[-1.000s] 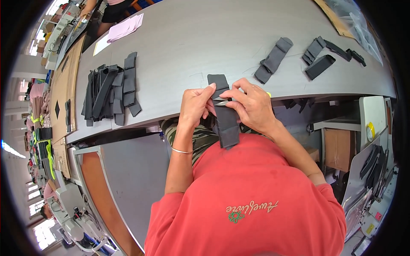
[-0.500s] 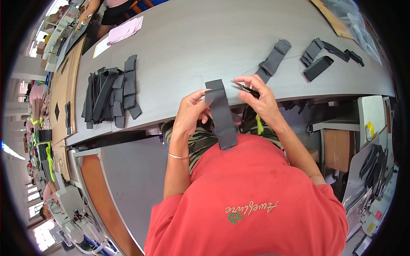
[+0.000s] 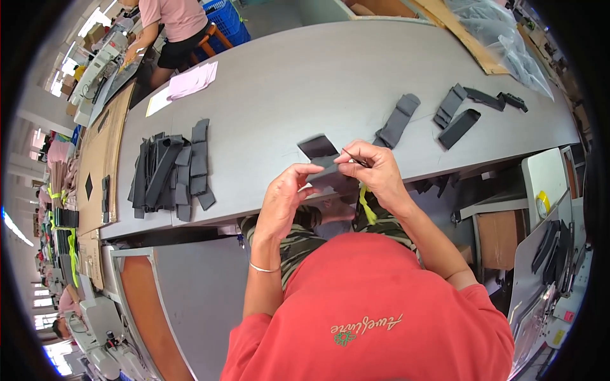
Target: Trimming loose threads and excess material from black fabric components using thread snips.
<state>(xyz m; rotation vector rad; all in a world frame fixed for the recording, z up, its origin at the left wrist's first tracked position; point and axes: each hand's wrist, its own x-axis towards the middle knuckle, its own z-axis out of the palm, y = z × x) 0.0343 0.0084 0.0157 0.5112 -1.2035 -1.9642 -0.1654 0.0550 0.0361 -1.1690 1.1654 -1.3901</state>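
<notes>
A dark grey fabric strip point(image 3: 327, 174) is held up and bent between my hands, just off the table's near edge. My left hand point(image 3: 283, 198) pinches its left edge between thumb and fingers. On the other side, my right hand point(image 3: 379, 178) has thumb and finger at the strip's right edge. Black thread snips point(image 3: 356, 158) lie in that same hand, mostly covered by the fingers. Below the right hand hangs a bright yellow-green ribbon point(image 3: 366, 206); where it is fastened is hidden.
A pile of dark grey strips point(image 3: 168, 168) lies left on the grey table point(image 3: 267, 95). More strips point(image 3: 399, 120) lie to the right. Pink pieces point(image 3: 194, 80) rest at the far left. Clear plastic sheeting point(image 3: 495, 38) covers the far right corner. Another person point(image 3: 175, 28) sits beyond the table.
The strip, which hung upright from my left hand, is now bent between both hands. My right hand has moved in to its edge. The view has shifted, showing more beyond the table.
</notes>
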